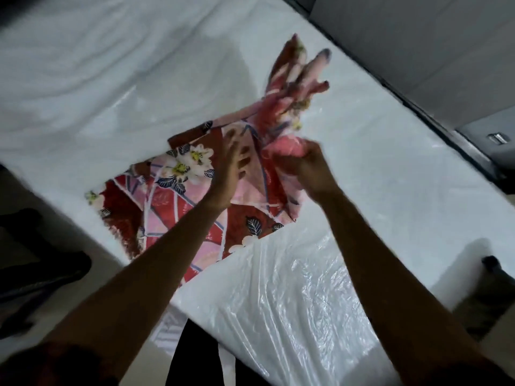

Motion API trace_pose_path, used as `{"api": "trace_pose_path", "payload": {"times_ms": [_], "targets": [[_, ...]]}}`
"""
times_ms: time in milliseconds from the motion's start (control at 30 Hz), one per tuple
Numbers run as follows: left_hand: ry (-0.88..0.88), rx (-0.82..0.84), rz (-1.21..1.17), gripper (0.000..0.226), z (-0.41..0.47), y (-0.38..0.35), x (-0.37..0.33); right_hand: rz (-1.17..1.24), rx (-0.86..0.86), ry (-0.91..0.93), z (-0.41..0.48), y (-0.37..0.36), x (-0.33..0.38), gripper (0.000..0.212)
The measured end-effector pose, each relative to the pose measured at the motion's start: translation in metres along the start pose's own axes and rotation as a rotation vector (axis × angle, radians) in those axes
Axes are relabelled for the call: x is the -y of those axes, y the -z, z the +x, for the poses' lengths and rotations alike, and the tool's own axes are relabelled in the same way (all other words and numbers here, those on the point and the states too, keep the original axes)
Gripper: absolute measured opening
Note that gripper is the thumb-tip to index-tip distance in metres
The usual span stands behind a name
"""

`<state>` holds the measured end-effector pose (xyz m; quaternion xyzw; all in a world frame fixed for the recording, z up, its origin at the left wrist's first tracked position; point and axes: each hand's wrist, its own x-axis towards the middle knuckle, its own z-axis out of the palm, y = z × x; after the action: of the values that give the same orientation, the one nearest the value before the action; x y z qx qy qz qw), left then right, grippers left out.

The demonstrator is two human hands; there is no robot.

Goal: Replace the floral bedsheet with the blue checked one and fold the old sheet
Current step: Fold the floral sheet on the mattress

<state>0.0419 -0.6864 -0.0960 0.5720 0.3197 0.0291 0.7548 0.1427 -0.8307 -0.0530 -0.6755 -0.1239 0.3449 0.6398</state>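
Folding well under way, judging by the lie of things. Far left of both grips, on the floor beside the bed: dark shapes [41,268], too dim to name. Nearer, just left of the left grip [232,165]: floral sheet [178,190], stripped off and lying as a flat layered panel on the mattress [278,302], close to its near edge. Left grip spread, fingers straight and apart, palm down on or just over the cloth; too blurred to confirm contact. Just right of it, close beside: right grip [305,162], fingers curled tight round a bunched pink wad of the same sheet. Up and beyond the right grip: loose end [295,79] of the sheet, raised off the mattress and smeared by blur, probably about to be laid over the flat part. Right of the right grip and below both: bare mattress only, white, wrapped in crinkled clear plastic, with no cover of any kind. Further right, well apart: dark bed edge [434,121]. Done, then: old sheet removed and partly folded. Left to do: finish the fold and set it aside, then fetch and spread the blue checked sheet, nowhere in view.
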Motion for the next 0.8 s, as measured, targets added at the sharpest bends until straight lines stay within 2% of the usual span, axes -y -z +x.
{"api": "trace_pose_path", "payload": {"times_ms": [67,133,167,233,267,300,333,400,467,567,700,767,800], "targets": [[0.029,-0.079,-0.31,0.073,-0.023,0.027,-0.007,-0.223,0.176,0.089,-0.019,-0.046,-0.013,0.046],[0.011,-0.154,-0.558,0.067,-0.048,0.062,-0.016,-0.438,0.338,0.339,-0.042,-0.092,-0.04,0.039],[0.043,-0.173,-0.593,0.062,-0.058,0.078,-0.015,-0.58,0.407,0.458,-0.051,-0.108,-0.059,0.034],[0.069,-0.175,-0.466,0.04,-0.072,0.097,-0.009,-0.856,0.464,0.569,-0.07,-0.126,-0.091,0.044],[0.062,-0.225,-0.37,0.02,-0.076,0.108,-0.002,-0.939,0.501,0.579,-0.081,-0.133,-0.1,0.051],[0.03,-0.304,-0.251,0.018,-0.076,0.118,0.008,-0.991,0.537,0.567,-0.088,-0.138,-0.109,0.056],[0.019,-0.379,-0.149,0.039,-0.078,0.127,0.018,-1.025,0.572,0.569,-0.096,-0.144,-0.115,0.057],[-0.014,-0.474,-0.076,0.058,-0.089,0.139,0.031,-1.06,0.582,0.62,-0.106,-0.148,-0.126,0.056],[-0.062,-0.546,-0.025,0.054,-0.103,0.15,0.041,-1.06,0.601,0.695,-0.112,-0.155,-0.132,0.055],[-0.024,-0.582,-0.055,0.046,-0.12,0.163,0.06,-1.048,0.682,0.75,-0.125,-0.167,-0.14,0.052],[0.068,-0.658,-0.005,0.056,-0.127,0.194,0.104,-0.899,0.804,0.591,-0.125,-0.173,-0.155,0.06],[0.033,-0.658,-0.074,0.065,-0.119,0.213,0.117,-0.825,0.716,0.475,-0.119,-0.17,-0.157,0.068],[0.028,-0.665,-0.094,0.065,-0.115,0.217,0.11,-0.814,0.599,0.458,-0.112,-0.166,-0.155,0.066]]}}
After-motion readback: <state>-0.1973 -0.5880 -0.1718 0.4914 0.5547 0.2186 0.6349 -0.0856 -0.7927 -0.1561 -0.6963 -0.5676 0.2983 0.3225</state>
